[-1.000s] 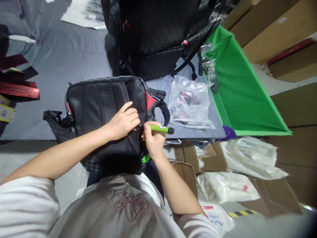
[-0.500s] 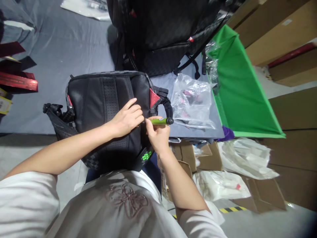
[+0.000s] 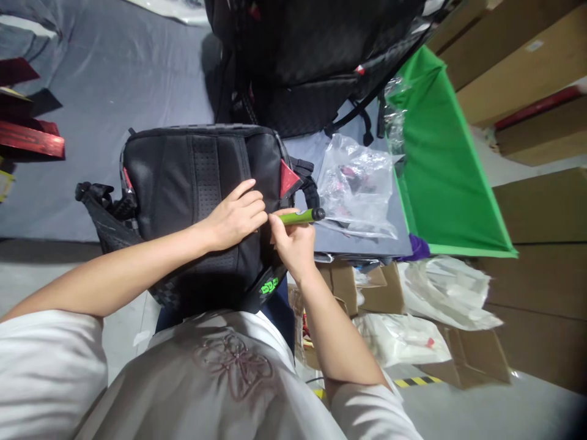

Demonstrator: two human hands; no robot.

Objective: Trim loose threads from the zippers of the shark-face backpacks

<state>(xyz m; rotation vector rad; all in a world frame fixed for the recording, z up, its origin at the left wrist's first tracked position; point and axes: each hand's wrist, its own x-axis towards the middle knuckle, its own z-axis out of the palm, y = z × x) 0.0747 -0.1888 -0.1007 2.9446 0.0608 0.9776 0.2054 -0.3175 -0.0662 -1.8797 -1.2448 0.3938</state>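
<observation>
A black backpack with checkered edges and red corner tags lies back panel up, against my body at the table's front edge. My left hand rests on it, its lower fingers bent and pressed to the fabric close to my other hand; the thumb is hidden. In my right hand, thumb and fingers close around a green pen-like tool with a black end pointing right. Its tip is hidden between the two hands, at the right part of the bag. A bright green logo shows low on the bag.
A larger black backpack stands behind on the grey-covered table. Right of my hands lies a clear plastic bag, beside a green fabric bin. Open cartons stand below right. Red packaging is at the left.
The green tool's black end has swung slightly upward and right. My left hand stays pressed in place. The whole view has shifted a little.
</observation>
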